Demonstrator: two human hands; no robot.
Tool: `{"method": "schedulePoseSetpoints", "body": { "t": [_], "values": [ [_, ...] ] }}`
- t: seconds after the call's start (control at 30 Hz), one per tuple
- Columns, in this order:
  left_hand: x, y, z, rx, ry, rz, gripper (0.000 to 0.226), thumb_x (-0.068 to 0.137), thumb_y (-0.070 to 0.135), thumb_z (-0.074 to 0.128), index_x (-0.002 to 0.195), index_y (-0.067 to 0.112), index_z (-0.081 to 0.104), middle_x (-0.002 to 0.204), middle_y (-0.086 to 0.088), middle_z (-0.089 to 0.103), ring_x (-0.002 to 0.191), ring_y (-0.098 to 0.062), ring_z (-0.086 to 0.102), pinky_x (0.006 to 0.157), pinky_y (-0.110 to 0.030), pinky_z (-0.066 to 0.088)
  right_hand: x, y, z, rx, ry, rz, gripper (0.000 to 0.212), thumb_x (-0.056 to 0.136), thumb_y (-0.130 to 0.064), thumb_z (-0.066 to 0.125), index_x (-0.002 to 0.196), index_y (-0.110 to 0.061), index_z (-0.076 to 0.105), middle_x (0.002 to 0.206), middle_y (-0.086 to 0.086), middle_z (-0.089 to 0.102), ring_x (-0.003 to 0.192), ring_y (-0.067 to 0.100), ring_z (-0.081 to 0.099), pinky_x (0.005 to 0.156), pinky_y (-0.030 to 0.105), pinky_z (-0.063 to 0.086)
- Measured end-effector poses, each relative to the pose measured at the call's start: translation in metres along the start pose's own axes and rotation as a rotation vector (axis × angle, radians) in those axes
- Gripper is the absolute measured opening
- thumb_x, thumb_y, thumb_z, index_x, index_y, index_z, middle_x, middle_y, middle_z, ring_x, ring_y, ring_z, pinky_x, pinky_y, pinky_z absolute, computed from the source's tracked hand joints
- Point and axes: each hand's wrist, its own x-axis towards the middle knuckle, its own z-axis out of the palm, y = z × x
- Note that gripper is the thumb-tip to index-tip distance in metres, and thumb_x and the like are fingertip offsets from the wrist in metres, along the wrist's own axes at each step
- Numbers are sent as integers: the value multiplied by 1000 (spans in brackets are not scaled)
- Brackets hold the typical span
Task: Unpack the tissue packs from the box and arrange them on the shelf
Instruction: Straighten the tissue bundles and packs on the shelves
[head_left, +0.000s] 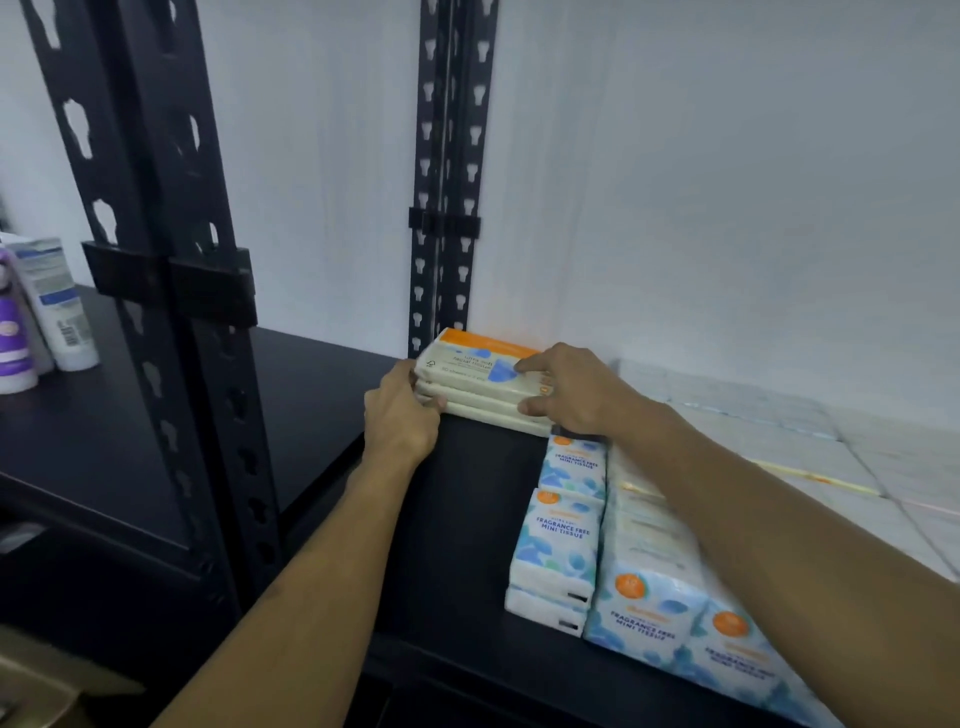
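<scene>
At nine o'clock, two bottles (39, 312), one purple and one white with a blue label, stand on the neighbouring dark shelf (130, 415), with a corner of a cardboard box (47, 686) showing at seven o'clock. A black slotted upright (156, 260) rises between the two bays, and a second post (449, 182) stands against the white wall (727, 182) at twelve o'clock. Near centre, a stack of three cream facial tissue packs (480, 384), the top one banded in orange, sits at the back of the black shelf board (467, 519), close to the rear post. The left hand (402, 415) grips the stack's left end, fingers curled round its edge and thumb on the front of the lower packs. The right hand (569, 387) holds the right end, forefinger laid across the top pack and thumb pressed to the front edge lower down. At five o'clock, blue-and-white mini tissue packs (558, 540) marked "fragrance free" lie in a row running front to back just right of the bare board, touching a larger bundle (675, 613) of the same brand under the right forearm. Toward three o'clock, more pale packs (810, 457) cover the shelf to the wall, their print too blurred to read.
</scene>
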Motion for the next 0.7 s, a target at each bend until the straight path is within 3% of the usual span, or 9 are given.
{"method": "schedulePoseSetpoints", "body": {
  "t": [0.13,0.23,0.3,0.43,0.7],
  "values": [
    [0,-1,1,-42,-19,2,54,84,24,82,131,25,56,124,2,66,114,-18,62,92,-28,48,-2,-1,0,10,11,8,58,91,-31,74,145,-25,53,147,7,48,128,26,51,99,27,40],
    [-2,3,-3,-83,-56,26,76,78,30,87,143,26,47,129,8,64,120,-14,58,102,-34,49,-3,-2,0,27,18,17,59,91,-30,74,145,-25,53,146,7,48,125,26,54,91,25,42],
    [-2,2,-3,-78,-66,43,68,79,30,86,137,27,51,127,7,68,121,-18,62,103,-39,52,-3,-2,-1,36,15,25,61,90,-31,75,146,-25,52,146,7,47,125,25,53,87,23,41],
    [0,-1,-1,-71,-73,46,59,81,31,85,131,31,54,123,9,70,120,-19,63,103,-43,53,-4,-2,-1,-37,-76,21,85,82,-28,83,154,-24,37,144,8,42,128,27,47,103,31,39],
    [2,-4,2,-84,-54,52,48,94,42,69,138,33,52,131,5,65,128,-23,55,105,-45,49,-3,-1,3,-66,-47,-8,83,83,-15,81,153,-23,37,139,10,44,120,27,51,95,27,41]
  ]
}}
